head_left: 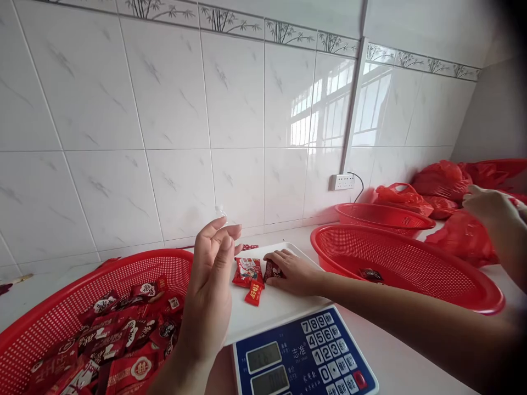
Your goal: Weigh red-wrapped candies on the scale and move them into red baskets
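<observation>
My left hand (209,296) is raised between the left basket and the scale, its fingers bent but apart and nothing in them. On the white weighing tray (247,323) of a blue digital scale (294,356), my right hand (295,272) closes its fingers and thumb around a dark red wrapped candy packet (272,270). Beside it lie a larger red packet (247,270) with a printed figure and a small red-orange packet (254,293). The readings on the scale's display are too faint to make out.
A red perforated basket (24,329) full of wrapped candies (111,340) stands at left. Right of the scale is another red basket (407,263) holding a dark packet (370,274); a third basket (382,216) sits behind. Red plastic bags (442,181) and another person's hand (488,206) are at far right.
</observation>
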{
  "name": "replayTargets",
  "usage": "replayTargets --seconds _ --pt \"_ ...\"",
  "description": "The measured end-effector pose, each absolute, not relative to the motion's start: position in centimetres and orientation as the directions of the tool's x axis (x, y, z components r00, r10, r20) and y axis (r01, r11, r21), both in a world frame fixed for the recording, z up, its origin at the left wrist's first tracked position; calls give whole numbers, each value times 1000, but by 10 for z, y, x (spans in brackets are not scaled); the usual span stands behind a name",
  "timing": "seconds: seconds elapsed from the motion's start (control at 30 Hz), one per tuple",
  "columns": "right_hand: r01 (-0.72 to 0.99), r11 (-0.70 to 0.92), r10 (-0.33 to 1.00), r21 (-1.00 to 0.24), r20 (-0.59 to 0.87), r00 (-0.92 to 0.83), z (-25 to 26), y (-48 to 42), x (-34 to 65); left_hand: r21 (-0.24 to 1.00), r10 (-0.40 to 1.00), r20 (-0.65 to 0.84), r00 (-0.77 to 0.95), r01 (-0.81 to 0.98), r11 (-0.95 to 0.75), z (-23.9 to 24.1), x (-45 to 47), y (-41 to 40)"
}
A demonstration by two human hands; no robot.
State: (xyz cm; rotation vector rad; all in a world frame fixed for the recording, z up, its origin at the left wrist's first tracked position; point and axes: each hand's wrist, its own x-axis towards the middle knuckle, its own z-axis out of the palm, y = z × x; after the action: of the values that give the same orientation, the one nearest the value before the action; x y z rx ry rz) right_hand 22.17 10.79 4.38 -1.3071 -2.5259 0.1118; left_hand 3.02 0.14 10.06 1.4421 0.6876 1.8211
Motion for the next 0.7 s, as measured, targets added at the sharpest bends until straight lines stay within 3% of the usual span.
replayTargets --seconds 0.27,0.5,0.7 --pt "796 566 803 -215 361 -473 37 125 222 764 787 603 -128 -190 -617 102 30 -1" --pt "833 440 856 -336 438 -275 60 128 271 772 800 588 -120 -212 -599 106 32 -7" --pt "940 242 872 -239 479 -102 80 119 347 764 796 589 -137 -226 -604 105 32 -4"
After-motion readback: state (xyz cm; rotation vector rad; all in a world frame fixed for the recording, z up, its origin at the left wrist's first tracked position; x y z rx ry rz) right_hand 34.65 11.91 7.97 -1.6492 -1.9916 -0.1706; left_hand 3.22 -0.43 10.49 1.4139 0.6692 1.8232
